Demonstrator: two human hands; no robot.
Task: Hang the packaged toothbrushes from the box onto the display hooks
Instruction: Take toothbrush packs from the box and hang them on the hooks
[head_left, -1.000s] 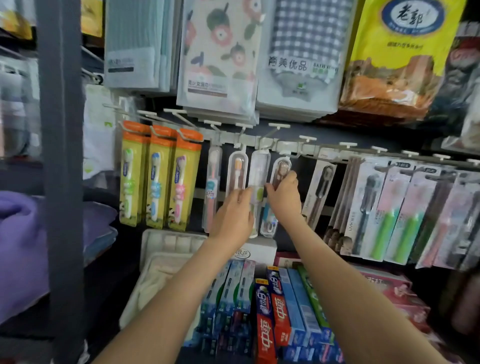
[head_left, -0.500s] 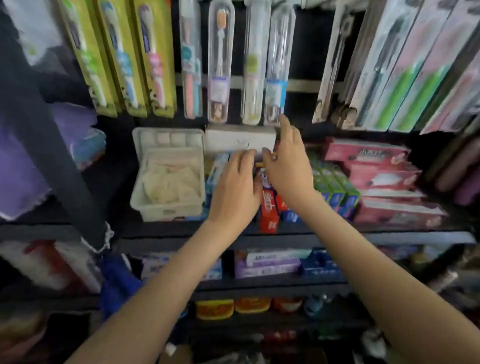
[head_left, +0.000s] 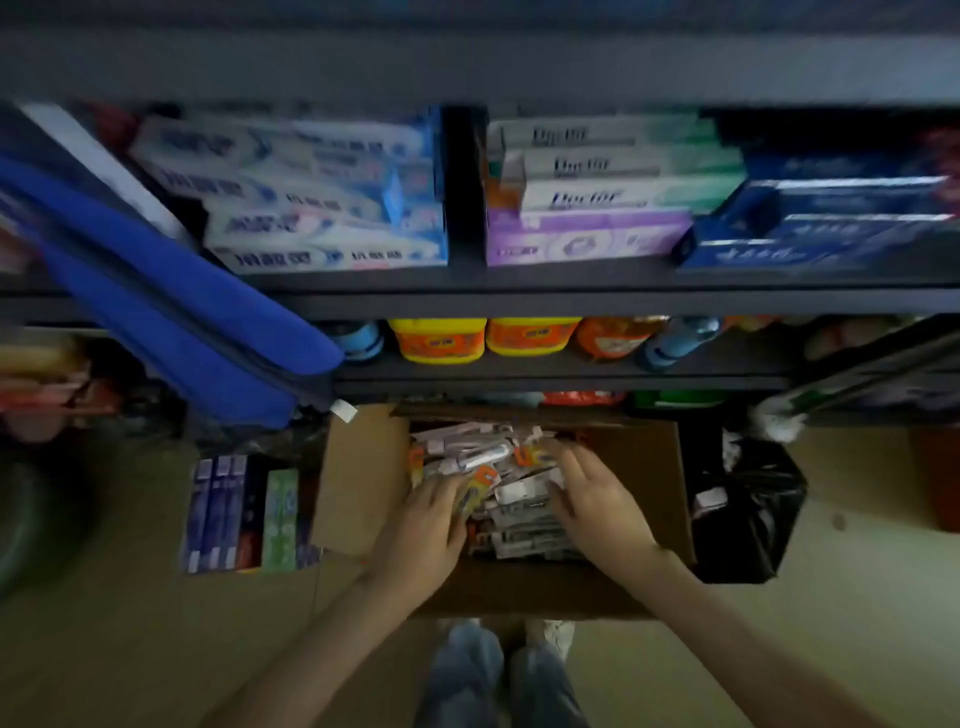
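Loosely spread fingers of left hand (head_left: 427, 525) and right hand (head_left: 597, 501) touch boxed toothbrushes (head_left: 519, 514).

I worked in dim, flat light: the floor (head_left: 130, 623) beside the cardboard box (head_left: 639, 467) was palest, and everything above the box sank into shadow. Motion blur smeared the shelves (head_left: 571, 299) above it, their edges bowing toward the corners. Over the box my left hand (head_left: 426, 525) and right hand (head_left: 597, 504) looked soft-edged.

White-and-green toothpaste boxes (head_left: 613, 195) carry a blurred word resembling "Doctor"; Chinese characters on the neighbouring blue-and-white boxes (head_left: 322, 228) are too smeared to read.
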